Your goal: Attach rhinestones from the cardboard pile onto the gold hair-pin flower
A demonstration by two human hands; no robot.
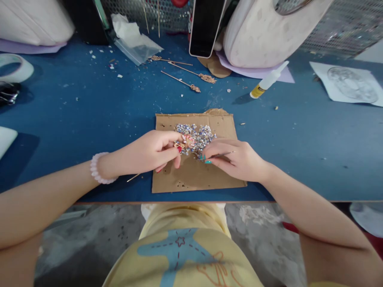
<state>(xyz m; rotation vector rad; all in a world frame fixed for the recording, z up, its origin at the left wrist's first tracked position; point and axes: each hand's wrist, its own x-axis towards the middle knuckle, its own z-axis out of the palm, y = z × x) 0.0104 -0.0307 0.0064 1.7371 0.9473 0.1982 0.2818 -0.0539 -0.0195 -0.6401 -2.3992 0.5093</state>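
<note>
My left hand (161, 149), fingers closed, grips a gold hairpin with a decorated head (188, 140) set with pink stones. The pin's thin stick (133, 177) pokes out below my wrist. A pile of small blue and silvery rhinestones (205, 135) lies on a piece of cardboard (176, 179) under both hands. On the right, my right hand (235, 157) is closed around slim metal tweezers (223, 154). Their tip is down by the pile's lower edge, and I cannot make out whether a stone is in it.
Several gold hairpins (182, 81) lie behind the cardboard. A small glue bottle (267, 81) stands tilted in view at right, near a printed sheet (350, 83). Along the back are a phone (206, 28), a plastic bag (137, 48) and a white rounded object (257, 36). Tape (24, 69) lies left.
</note>
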